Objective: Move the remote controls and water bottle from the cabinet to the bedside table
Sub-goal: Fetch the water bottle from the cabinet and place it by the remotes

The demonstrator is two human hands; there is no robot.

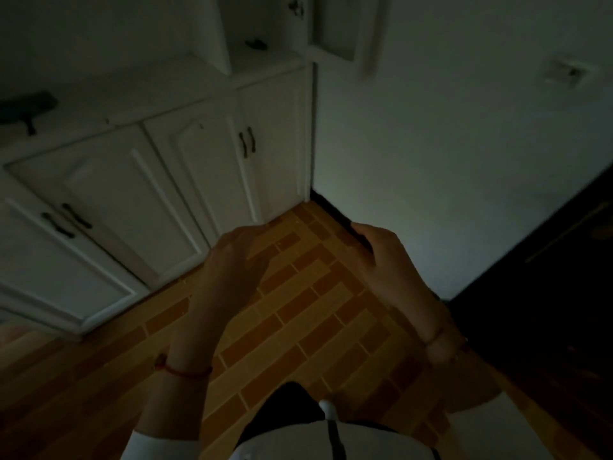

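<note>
Reaching with both grips wide and empty, left hand [232,260] and right hand [381,257] are well short of the cabinet [185,78]; a dark object [255,44], perhaps a remote, sits far ahead—step closer first.

The person wears a white top with short white sleeves [159,446]. A thin red string bracelet [185,371] is on the left wrist. The right wrist has a thin bracelet [436,336] too.

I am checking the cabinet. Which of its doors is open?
The upper door at top right, swung out from its compartment. The lower doors with dark handles are all shut.
</note>
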